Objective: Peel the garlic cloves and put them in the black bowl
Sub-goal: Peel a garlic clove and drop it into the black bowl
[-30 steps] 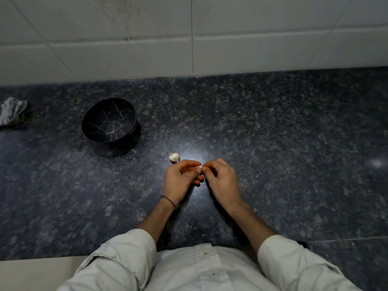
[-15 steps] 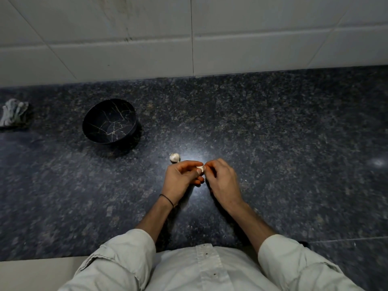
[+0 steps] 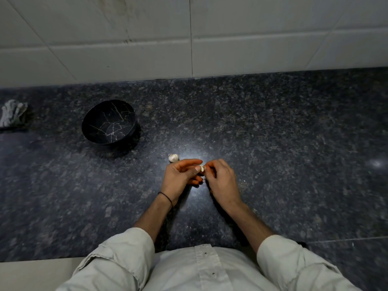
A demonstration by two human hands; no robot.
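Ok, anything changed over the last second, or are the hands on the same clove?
Almost nothing. The left hand and right hand still pinch the same clove in the same spot; slightly more of its white shows between the fingertips now. Nothing was let go. The bowl, the loose garlic and the cloth stayed put.

the black bowl (image 3: 98, 122) is marked inside with thin pale veins like cracks. the desk (image 3: 273, 133) is speckled in dark grey and black, with a white glare at its middle. the garlic clove (image 3: 202, 168) is seen as creamy white, the garlic piece (image 3: 173, 157) on the desk as off-white. the wall tiles (image 3: 273, 38) are pale grey, the cloth (image 3: 12, 112) grey-white, the shirt (image 3: 189, 269) pale beige, the wrist band (image 3: 165, 198) black.
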